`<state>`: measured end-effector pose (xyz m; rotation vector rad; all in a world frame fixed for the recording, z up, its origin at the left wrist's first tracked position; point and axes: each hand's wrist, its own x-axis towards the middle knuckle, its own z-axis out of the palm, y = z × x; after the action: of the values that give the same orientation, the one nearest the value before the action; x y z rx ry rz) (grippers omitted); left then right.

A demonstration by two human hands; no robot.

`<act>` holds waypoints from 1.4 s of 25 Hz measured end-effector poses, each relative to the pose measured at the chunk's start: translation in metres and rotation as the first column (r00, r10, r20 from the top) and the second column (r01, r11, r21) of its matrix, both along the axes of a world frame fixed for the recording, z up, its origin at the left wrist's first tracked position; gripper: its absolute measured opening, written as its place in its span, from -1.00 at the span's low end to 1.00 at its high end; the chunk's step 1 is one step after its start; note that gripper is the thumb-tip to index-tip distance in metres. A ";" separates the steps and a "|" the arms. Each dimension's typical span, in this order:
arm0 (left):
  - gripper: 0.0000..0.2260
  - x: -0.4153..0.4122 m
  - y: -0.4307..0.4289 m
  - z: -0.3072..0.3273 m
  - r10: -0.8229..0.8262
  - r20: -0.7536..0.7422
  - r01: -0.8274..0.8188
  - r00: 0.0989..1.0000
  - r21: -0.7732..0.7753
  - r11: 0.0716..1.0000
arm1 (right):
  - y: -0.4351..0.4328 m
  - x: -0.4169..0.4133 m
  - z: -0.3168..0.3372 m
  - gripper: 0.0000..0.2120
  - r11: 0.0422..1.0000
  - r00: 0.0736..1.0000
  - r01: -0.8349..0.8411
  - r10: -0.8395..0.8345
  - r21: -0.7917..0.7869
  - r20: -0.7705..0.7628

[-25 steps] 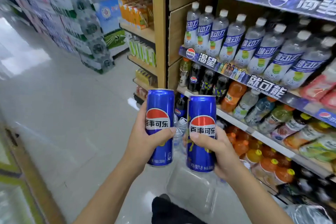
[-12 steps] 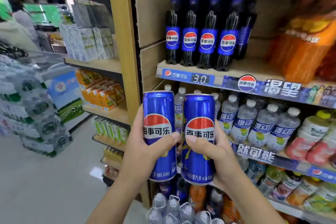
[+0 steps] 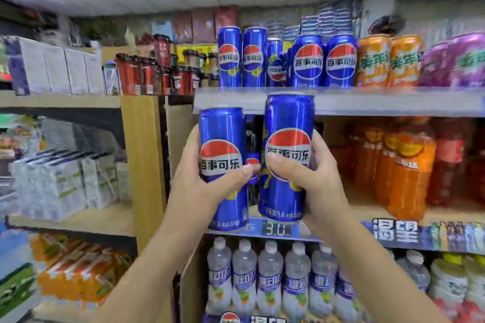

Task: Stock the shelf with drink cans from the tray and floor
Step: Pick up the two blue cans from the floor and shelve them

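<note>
Looking at a big store shelf unit (image 3: 367, 102) packed with drinks, grey top shelf edge running across the middle of the view. Up on that top shelf there's a row of blue cola cans (image 3: 286, 60) standing upright, with orange cans (image 3: 388, 60) and purple ones (image 3: 456, 60) just to their right. Shelf below has big orange soda bottles (image 3: 404, 173), and under that a line of clear bottles with purple labels (image 3: 270, 278). Off to the left, a wooden shelf (image 3: 78, 220) with white boxes (image 3: 52, 186).

Now the actual stuff: two tall blue cans held up in front of the shelf, just below that top shelf edge. The left can (image 3: 223, 149) is upright, long axis vertical, lid up, logo facing the camera, and the left hand (image 3: 202, 191) is wrapped tight around its lower half, thumb across the front. The right can (image 3: 288, 139) sits a bit higher and leans slightly, top tipped a little to the right, logo also facing me; the right hand (image 3: 315, 181) is clamped on it with the thumb over the logo. The cans are close side by side with a narrow gap between them.
</note>
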<state>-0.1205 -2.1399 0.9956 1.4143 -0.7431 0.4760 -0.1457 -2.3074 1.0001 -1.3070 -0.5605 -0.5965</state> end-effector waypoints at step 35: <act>-0.14 0.205 -0.025 0.176 0.235 0.196 -0.269 0.952 0.171 0.948 | -0.013 0.178 0.176 -0.56 0.792 0.843 0.489 -0.537 -0.366 -0.034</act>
<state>0.0845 -2.1654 1.1715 1.6791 -0.7673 0.7507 0.0318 -2.3203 1.1759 -1.8469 -0.1843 -0.8760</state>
